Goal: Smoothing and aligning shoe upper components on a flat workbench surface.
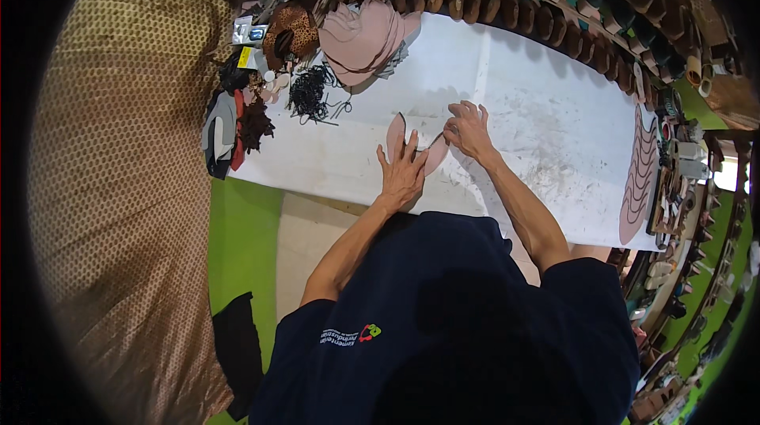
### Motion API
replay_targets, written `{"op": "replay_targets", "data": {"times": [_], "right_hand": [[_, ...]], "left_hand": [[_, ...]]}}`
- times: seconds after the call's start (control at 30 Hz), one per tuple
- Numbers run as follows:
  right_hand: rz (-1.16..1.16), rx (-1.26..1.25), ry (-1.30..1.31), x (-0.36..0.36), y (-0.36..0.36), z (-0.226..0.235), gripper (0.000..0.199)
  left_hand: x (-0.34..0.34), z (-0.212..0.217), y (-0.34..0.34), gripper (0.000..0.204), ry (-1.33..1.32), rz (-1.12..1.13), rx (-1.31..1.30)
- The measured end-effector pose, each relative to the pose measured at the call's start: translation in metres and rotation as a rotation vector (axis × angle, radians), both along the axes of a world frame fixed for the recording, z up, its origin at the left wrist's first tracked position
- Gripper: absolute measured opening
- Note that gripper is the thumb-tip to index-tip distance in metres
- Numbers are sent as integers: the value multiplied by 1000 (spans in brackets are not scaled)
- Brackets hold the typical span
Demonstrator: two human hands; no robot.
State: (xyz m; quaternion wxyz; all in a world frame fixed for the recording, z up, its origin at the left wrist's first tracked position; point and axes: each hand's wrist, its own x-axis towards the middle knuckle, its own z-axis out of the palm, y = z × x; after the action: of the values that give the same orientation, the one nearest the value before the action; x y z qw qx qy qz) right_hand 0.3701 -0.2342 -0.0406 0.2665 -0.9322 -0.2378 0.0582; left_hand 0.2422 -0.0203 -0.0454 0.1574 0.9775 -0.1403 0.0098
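A curved pink shoe-upper piece (436,155) with a thin dark edge lies on the white worktable in front of me. Over its middle rests my left hand (402,174), fingers spread and pressing it flat. At the right end of the piece, my right hand (470,131) has its fingers curled and pinched at the dark edge. Whether a separate strip is between those fingertips is too small to tell. Further right, overlapping pink pieces with dark curved edges (638,180) are laid in a row near the table's end.
A stack of pink cut pieces (364,37) stands at the back left, beside a tangle of black strips (309,94) and a leopard-print piece (290,29). Brown shoe lasts (455,1) line the white table's (546,85) far edge. A patterned gold curtain (131,187) hangs left.
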Motion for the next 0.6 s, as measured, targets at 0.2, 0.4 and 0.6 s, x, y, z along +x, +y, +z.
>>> {"op": "replay_targets", "data": {"times": [0.2, 0.4, 0.6], "right_hand": [[-5, -3, 15, 0, 1, 0, 17], [7, -20, 29, 0, 0, -2, 17], [4, -13, 28, 1, -1, -4, 18]], "left_hand": [[-1, -3, -15, 40, 27, 76, -100], [0, -5, -14, 41, 47, 101, -129], [0, -4, -14, 47, 10, 15, -10]]}}
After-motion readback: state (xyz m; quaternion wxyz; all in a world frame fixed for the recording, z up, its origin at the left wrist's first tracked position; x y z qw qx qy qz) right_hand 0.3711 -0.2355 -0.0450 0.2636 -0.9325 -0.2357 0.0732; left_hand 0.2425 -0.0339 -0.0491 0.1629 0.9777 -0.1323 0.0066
